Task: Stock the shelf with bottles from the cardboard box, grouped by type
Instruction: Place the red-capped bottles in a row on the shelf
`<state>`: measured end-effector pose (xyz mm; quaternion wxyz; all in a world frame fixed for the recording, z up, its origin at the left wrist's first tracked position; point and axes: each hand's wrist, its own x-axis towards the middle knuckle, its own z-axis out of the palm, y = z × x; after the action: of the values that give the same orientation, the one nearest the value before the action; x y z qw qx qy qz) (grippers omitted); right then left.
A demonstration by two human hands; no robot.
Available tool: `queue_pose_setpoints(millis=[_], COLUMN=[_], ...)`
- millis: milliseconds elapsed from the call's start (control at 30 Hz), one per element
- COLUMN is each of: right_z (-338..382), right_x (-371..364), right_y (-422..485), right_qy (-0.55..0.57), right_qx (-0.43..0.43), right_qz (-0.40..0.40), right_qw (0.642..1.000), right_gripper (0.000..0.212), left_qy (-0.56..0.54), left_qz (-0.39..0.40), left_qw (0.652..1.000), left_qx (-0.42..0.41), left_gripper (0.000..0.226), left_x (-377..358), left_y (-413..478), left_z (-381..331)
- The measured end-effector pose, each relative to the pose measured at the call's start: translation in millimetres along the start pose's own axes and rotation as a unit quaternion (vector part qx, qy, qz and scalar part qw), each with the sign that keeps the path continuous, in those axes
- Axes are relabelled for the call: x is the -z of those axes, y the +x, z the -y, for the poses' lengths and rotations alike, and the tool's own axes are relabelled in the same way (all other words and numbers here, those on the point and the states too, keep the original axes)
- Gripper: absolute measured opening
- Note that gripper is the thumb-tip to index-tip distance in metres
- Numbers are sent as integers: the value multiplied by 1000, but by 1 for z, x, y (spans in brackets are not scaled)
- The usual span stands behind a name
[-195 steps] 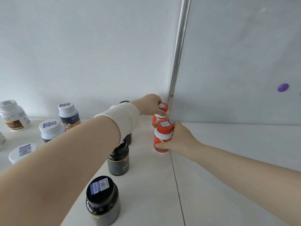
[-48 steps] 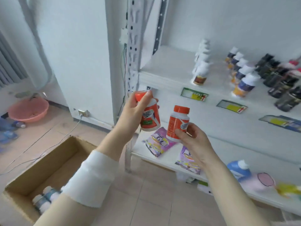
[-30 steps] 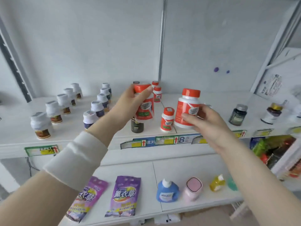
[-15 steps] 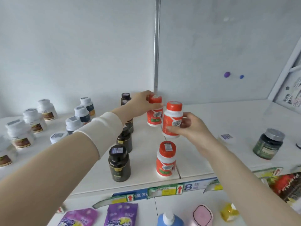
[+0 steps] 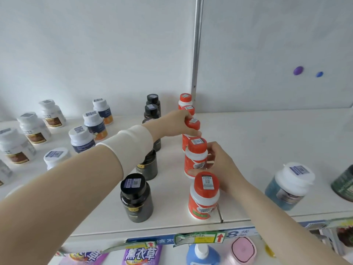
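Note:
A row of orange-capped bottles runs front to back along the shelf seam. My left hand grips one orange bottle by its cap and neck, mid-row. Just in front of it, my right hand holds a second orange bottle by its body, its base at the shelf. A third orange bottle stands free at the front, and two more stand at the back by the metal post. The cardboard box is out of view.
Black bottles line up left of the orange row; white-capped bottles fill the far left. A blue bottle and a dark green jar stand at the right. The white shelf has a labelled front edge; pouches and containers lie below.
Both hands have come down and forward, lowering the two orange bottles into the row between the back pair and the front bottle. The camera has moved closer to the shelf.

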<state>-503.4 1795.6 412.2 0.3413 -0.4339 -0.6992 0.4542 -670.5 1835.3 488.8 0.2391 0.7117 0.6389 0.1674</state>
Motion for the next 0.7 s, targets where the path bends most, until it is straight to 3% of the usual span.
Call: queue_pose_setpoints(millis=[500,700], right_z=[0,41], right_x=[-1,34], right_y=[-5,-27], right_qy=[-13,-72], right_qx=[-12,-9], right_qz=[7,-21], right_qw=[1000,997], right_gripper=[51,66], left_qy=[27,58], left_qz=[-1,-97], left_qw=[999,993], left_qx=[-24,-37], left_gripper=[59,45], left_x=[-3,37], left_y=[-4,-50], left_z=[-7,-41])
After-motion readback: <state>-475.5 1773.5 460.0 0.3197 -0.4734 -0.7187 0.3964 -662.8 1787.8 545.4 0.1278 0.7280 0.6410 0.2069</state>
